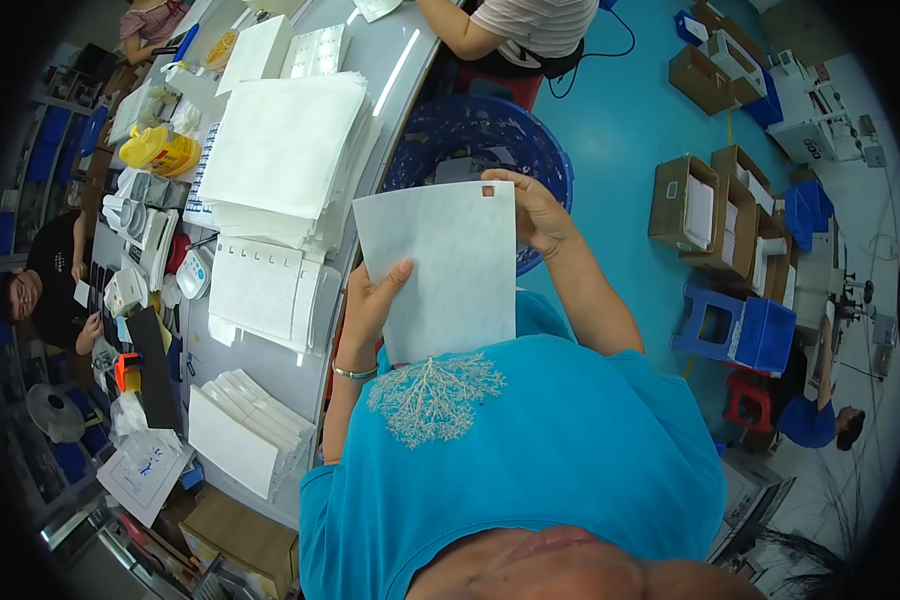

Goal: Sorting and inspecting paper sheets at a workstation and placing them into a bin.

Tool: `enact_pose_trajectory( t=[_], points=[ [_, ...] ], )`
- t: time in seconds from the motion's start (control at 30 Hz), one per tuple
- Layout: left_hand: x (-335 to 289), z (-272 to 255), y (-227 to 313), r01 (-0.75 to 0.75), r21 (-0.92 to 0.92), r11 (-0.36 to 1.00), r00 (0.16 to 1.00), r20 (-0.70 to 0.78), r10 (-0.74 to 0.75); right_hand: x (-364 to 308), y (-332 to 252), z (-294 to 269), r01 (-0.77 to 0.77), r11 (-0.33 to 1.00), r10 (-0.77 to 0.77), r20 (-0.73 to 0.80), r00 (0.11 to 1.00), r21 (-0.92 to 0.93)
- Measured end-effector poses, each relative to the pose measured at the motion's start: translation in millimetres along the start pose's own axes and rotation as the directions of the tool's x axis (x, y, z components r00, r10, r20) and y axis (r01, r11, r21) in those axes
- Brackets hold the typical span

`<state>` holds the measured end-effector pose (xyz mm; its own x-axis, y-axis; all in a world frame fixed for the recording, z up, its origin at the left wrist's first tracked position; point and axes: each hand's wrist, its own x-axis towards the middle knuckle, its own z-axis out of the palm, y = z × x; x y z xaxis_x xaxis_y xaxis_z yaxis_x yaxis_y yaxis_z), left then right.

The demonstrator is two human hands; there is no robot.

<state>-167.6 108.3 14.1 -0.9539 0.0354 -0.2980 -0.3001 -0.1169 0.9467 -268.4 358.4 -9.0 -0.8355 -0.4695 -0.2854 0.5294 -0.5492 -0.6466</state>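
Note:
A white sheet (445, 275) of paper-like material is held up in front of my chest. It has a small square hole near its far right corner, with skin showing through. My left hand (372, 300) grips the left edge, thumb on top and fingers hidden underneath. At the far right corner my right hand (536, 215) is closed on the sheet, some fingers behind it. To the left, on the table, lie a tall stack of white sheets (280, 150), a lower pile with small corner marks (255, 290) and a fanned stack (232, 435).
A blue round bin (560, 165) with scraps stands beyond the sheet, beside the grey table (195, 345). A yellow bottle (160, 152) and small tools crowd the table's left side. Cardboard boxes (685, 205) and a blue stool (710, 325) are at right. Other people sit nearby.

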Motion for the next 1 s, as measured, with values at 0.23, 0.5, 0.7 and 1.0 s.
enact_pose_trajectory(
  t=[0.23,0.5,0.7,1.0],
  points=[
    [-6.9,-10.6,2.3,0.000,0.074,0.997,0.999,0.035,-0.003,-15.2,9.1,4.6,-0.218,0.936,0.200,-0.091,0.976,-0.278],
    [-3.1,-7.5,-9.8,0.023,-0.005,1.000,1.000,-0.020,-0.024,-31.8,15.0,7.2,-0.116,0.993,0.120,-0.139,0.983,0.036],
    [-0.5,-3.8,-2.7,0.059,0.063,0.996,0.998,-0.008,-0.059,-31.0,10.5,21.8,0.032,0.811,-0.120,-0.113,0.986,-0.584],
    [7.6,10.7,12.6,-0.025,0.373,0.927,0.999,-0.019,0.034,-9.2,30.2,13.1,0.127,0.514,-0.468,-0.153,0.870,-0.848]
  ],
)
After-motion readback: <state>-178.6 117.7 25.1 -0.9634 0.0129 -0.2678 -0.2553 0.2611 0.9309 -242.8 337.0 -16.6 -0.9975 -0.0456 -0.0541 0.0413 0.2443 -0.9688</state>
